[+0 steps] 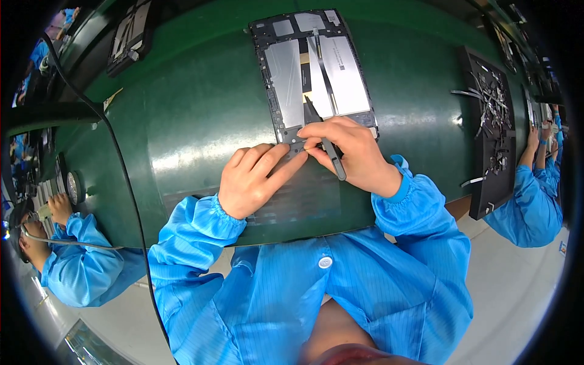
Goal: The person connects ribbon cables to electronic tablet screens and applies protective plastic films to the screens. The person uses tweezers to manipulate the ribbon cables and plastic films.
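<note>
An opened tablet (289, 79) lies before me on the green bench, with silver battery panels, a black frame and a dark ribbon cable (325, 70) running down its middle. My left hand (249, 182) holds the tablet's near edge, fingertips on the frame and thumb reaching toward the right hand. My right hand (359, 152) is closed around dark tweezers (333, 156), whose tips point away over the tablet's middle. Its thumb and index finger meet close to the left thumb at the near edge. Whatever small part may be between those fingertips is hidden.
A black tray (486, 198) heaped with ribbon cables stands at the right. Another device (131, 36) lies at the far left. A black cable (125, 164) hangs across the left side. Co-workers in blue sleeves sit at left (91, 267) and right (526, 213).
</note>
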`<state>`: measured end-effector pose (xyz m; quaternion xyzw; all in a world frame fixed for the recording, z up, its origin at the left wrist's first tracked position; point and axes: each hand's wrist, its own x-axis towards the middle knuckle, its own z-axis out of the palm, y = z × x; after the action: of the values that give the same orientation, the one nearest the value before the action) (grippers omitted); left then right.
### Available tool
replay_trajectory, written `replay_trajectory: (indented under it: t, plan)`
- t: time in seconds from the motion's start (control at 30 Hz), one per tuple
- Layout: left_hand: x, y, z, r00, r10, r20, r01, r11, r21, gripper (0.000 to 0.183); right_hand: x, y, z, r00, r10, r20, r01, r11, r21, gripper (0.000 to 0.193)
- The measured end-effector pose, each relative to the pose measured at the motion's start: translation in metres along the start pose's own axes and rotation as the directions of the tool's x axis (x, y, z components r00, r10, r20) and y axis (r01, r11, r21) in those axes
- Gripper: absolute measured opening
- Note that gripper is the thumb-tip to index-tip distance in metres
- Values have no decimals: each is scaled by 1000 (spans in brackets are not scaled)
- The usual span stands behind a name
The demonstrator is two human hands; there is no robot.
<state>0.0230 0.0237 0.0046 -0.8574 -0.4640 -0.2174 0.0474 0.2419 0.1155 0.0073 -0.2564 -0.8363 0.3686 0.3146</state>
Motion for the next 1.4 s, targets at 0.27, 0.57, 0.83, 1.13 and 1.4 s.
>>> replay_trajectory:
  t: [0.27, 0.57, 0.83, 1.13, 1.4]
  plan:
    - [2, 2, -1, 1000, -12, 9, 12, 1000, -1, 50, -1, 1, -1, 1000, 5, 8, -5, 1000, 13, 44]
    - [4, 9, -3, 991, -120, 59, 124, 990, -68, 51, -25, -15, -28, 944, 328, 28, -311, 860, 404, 37]
    - [5, 9, 0, 987, -153, 51, 159, 977, -140, 53, -30, -10, -13, 939, 331, 93, -340, 850, 402, 25]
    - [4, 9, 2, 987, -154, 46, 159, 977, -145, 56, -32, -6, -8, 946, 324, 15, -313, 899, 307, 20]
    - [2, 9, 3, 989, -139, 41, 143, 981, -132, 57, -30, -10, -17, 861, 507, 26, -474, 784, 400, 14]
